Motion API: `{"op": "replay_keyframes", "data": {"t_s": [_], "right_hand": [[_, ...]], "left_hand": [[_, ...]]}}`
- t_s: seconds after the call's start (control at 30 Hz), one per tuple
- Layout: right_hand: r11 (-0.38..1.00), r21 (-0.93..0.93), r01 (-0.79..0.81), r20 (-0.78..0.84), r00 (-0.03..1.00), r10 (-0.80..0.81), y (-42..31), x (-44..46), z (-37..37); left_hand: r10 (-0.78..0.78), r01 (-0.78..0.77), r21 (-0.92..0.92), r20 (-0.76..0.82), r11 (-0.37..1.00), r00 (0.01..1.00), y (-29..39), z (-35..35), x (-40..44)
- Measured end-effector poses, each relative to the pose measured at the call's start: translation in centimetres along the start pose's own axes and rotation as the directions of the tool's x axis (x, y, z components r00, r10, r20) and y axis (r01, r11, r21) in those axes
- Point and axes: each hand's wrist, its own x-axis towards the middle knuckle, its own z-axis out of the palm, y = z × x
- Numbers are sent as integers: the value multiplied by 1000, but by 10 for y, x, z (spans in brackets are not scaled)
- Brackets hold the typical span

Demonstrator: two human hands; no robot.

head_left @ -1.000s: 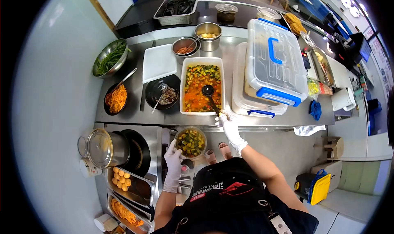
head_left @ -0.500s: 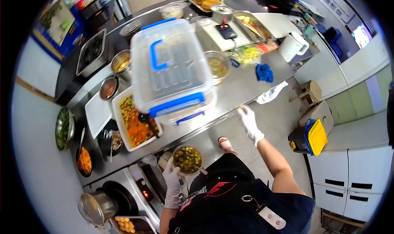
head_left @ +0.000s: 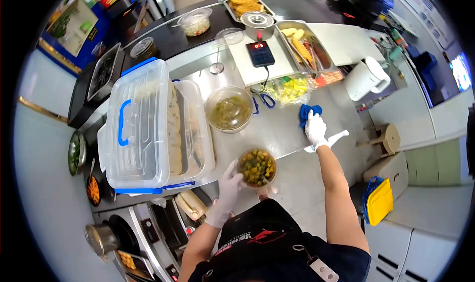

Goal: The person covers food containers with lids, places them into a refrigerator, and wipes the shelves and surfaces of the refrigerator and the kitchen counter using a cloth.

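My left hand, in a white glove, grips the left side of a clear round bowl of diced green and orange vegetables, held upright at the counter's front edge. My gloved right hand reaches onto a crumpled blue cloth on the steel counter, its fingers touching the cloth; whether they close on it is hard to make out. A second clear round bowl, with a greenish food in it, stands on the counter beyond the held bowl. Blue-handled scissors lie to its right.
Large clear boxes with blue latches stand at the left. Behind are a black scale, a lidded metal pot and a tray of corn. A white kettle stands at the right, a yellow-lidded bin below.
The view has swung to the right. My right hand has let go of the black ladle and reached the blue cloth. My left hand has carried the vegetable bowl along to the right.
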Motion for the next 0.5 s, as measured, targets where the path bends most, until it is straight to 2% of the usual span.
{"op": "replay_keyframes", "data": {"t_s": [0.03,0.13,0.27,0.5], "right_hand": [[998,19,54,-53,997,-52,2,1,-1],[989,104,107,-76,992,-99,9,6,-3],[973,201,110,-226,972,-63,11,5,3],[927,364,95,-210,977,-18,20,12,4]], "left_hand": [[8,-8,2,-3,1000,1000,-1,12,12],[21,-25,-67,-58,997,998,-6,42,49],[33,-35,-55,-51,998,998,-7,61,77],[65,-67,-39,-45,997,997,-51,61,109]]}}
